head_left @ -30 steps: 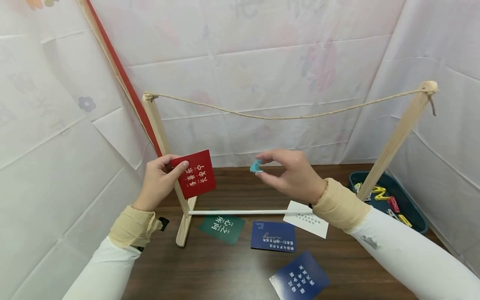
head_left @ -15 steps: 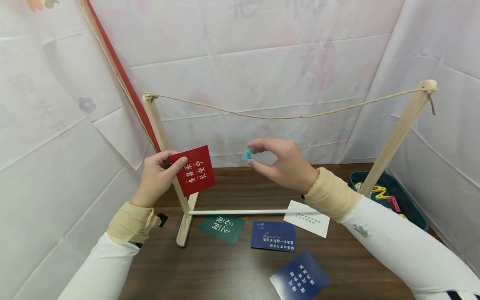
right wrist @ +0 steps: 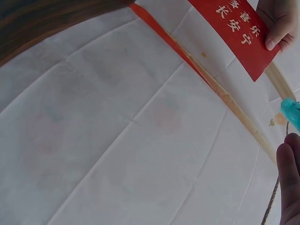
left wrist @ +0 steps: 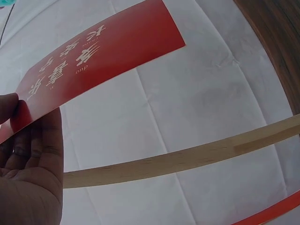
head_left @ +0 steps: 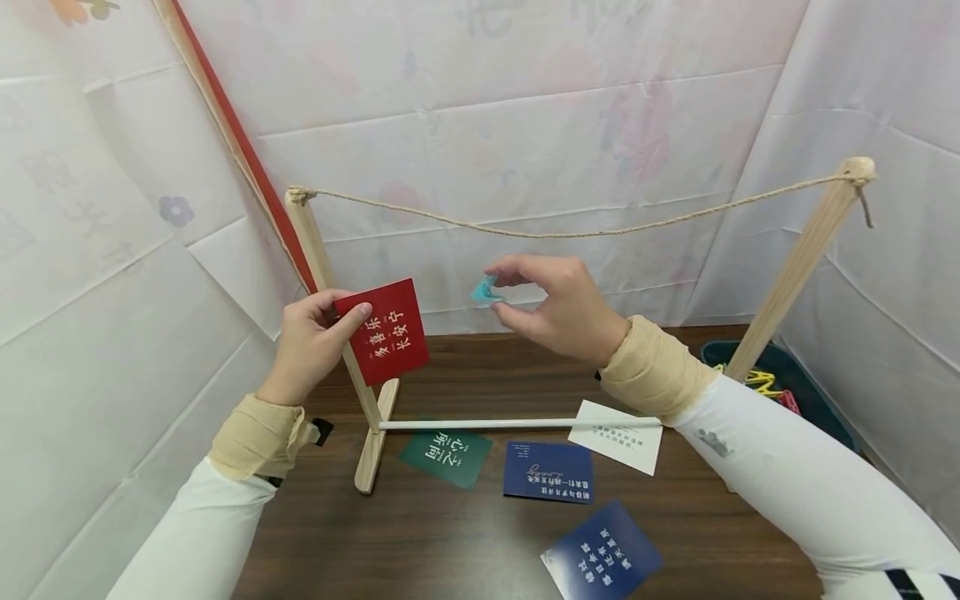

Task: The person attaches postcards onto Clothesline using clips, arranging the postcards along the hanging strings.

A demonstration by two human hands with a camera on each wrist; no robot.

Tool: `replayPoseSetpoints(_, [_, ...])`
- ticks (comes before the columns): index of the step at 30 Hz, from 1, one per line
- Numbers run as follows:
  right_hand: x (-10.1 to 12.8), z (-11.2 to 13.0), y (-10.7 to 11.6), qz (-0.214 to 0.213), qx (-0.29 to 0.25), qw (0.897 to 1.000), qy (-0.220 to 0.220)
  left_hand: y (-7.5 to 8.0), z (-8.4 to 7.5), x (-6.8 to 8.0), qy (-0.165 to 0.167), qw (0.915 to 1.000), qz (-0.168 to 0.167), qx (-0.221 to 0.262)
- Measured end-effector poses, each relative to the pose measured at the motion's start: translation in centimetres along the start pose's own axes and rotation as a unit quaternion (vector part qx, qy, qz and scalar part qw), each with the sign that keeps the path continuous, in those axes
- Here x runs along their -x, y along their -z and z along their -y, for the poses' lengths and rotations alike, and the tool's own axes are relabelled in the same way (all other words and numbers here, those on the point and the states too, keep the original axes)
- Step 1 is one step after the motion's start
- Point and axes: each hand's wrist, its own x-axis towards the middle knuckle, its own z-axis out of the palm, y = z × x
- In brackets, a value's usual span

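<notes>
Left hand: the left hand (head_left: 309, 343) pinches the red card (head_left: 383, 331) by its left edge between thumb and fingers, holding it upright in front of the left post (head_left: 330, 308).
Red card: it carries white characters and faces the person; it hangs in the air, below the rope (head_left: 570, 231) and above the table (head_left: 465, 533). In the left wrist view the card (left wrist: 101, 58) runs up and away from the fingertips (left wrist: 44, 136).
Right hand: the right hand (head_left: 558, 308) grasps a teal clip (head_left: 485, 291) between thumb and fingertips, just right of the red card and apart from it.
Clip: it sits below the sagging middle of the rope, not touching it. In the right wrist view only its tip (right wrist: 291, 111) shows, beside a finger (right wrist: 288, 173).
Rack: 2 wooden posts, the right post (head_left: 795, 267) leaning outward, with the rope strung between their tops and a white rod (head_left: 510, 424) low between them.
Table cards: 1 green card (head_left: 446, 457), 2 blue cards (head_left: 547, 472) (head_left: 602, 556) and 1 white card (head_left: 617, 437) lie flat on the dark wood near the rod.
Tray: a dark tray (head_left: 813, 400) at the far right holds coloured clips (head_left: 765, 385), partly hidden by the right sleeve.
Backdrop: creased white sheeting with faint flower prints surrounds the table.
</notes>
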Motion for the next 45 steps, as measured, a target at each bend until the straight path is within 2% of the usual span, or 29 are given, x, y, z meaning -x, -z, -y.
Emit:
replayPoseSetpoints(8, [-1.2, 0.0, -0.3, 0.0, -0.003, 1.0, -0.017, 0.3, -0.6, -0.6, -0.001, 0.9999, -0.008, 0.012])
replayPoseSetpoints(18, [-3.0, 0.1, -0.3, -0.005, -0.013, 1.0, -0.015, 0.8, -1.5, -1.4, -0.009, 0.9995, -0.02, 0.023])
replayPoseSetpoints(24, [-3.6, 0.1, -0.5, -0.012, -0.035, 0.999, -0.031, 1.3, -1.7, -1.6, -0.008, 0.9991, -0.029, 0.031])
replayPoseSetpoints(33, [-4.8, 0.2, -0.7, -0.019, -0.04, 0.998, -0.044, 1.7, -2.2, -2.2, -0.014, 0.9989, -0.041, 0.015])
replayPoseSetpoints(45, [-6.9, 0.6, -1.1, 0.003, -0.036, 0.997, -0.073, 2.0, -3.4, -3.0, -0.009, 0.9984, -0.056, -0.003])
